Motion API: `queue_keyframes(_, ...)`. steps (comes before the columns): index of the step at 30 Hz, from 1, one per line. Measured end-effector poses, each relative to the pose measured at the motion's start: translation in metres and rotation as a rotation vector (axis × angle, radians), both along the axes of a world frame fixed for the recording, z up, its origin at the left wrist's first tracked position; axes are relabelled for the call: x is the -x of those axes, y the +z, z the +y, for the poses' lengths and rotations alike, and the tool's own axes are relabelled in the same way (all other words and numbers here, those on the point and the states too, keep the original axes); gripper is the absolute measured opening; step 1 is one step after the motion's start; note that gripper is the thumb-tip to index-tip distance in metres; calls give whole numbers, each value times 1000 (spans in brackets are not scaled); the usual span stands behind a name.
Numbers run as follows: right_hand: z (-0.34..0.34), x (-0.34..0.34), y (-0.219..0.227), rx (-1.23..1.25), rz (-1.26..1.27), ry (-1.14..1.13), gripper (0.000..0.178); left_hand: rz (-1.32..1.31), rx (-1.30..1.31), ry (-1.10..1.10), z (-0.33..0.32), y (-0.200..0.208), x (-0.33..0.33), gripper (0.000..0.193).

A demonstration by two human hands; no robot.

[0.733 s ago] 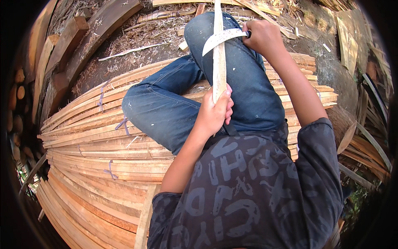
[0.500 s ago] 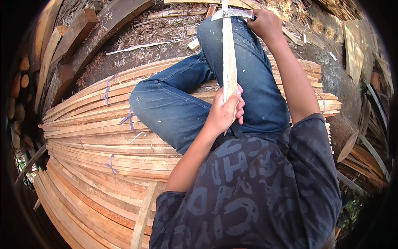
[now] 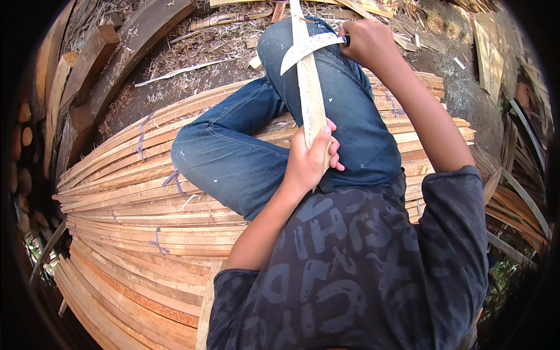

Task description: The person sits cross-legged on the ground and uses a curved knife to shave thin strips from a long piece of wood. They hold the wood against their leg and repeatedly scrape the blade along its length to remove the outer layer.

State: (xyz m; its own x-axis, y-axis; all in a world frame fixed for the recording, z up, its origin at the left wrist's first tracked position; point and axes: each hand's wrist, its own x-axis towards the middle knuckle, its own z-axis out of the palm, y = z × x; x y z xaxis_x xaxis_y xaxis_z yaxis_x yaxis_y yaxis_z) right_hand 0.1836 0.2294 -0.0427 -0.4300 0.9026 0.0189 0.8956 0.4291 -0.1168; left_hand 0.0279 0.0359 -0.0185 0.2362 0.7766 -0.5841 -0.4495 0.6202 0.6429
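Observation:
A long pale wooden strip [image 3: 309, 84] slants up across my raised thigh, its far end cut off by the top of the picture. Near its lower end, my left hand [image 3: 310, 153] is closed around it, thumb on top. My right hand [image 3: 367, 44] grips the dark handle of a curved knife [image 3: 313, 50]. The knife's bright blade lies across the strip near my raised knee, its tip pointing left. Most of the handle is hidden in my fist.
I sit on bundles of wooden strips [image 3: 116, 204] tied with purple string [image 3: 157, 240]. Thick beams [image 3: 93, 64] lie at the far left. Shavings [image 3: 192, 46] cover the ground ahead. More boards [image 3: 489, 58] lean on the right, and stacked logs [image 3: 26, 137] stand at the left edge.
The knife has come down along the strip toward me, and its blade now tilts more, tip lower. The strip leans further left at its far end. My left hand keeps its grip.

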Motion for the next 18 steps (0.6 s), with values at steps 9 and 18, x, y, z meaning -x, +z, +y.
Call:
queue_keyframes(9,59,13,-58,-179,109,-117,24,-44,8,48,2,-4,6,25)
queue_keyframes(18,6,0,-10,-17,81,78,19,-121,22,-32,5,-7,9,24)
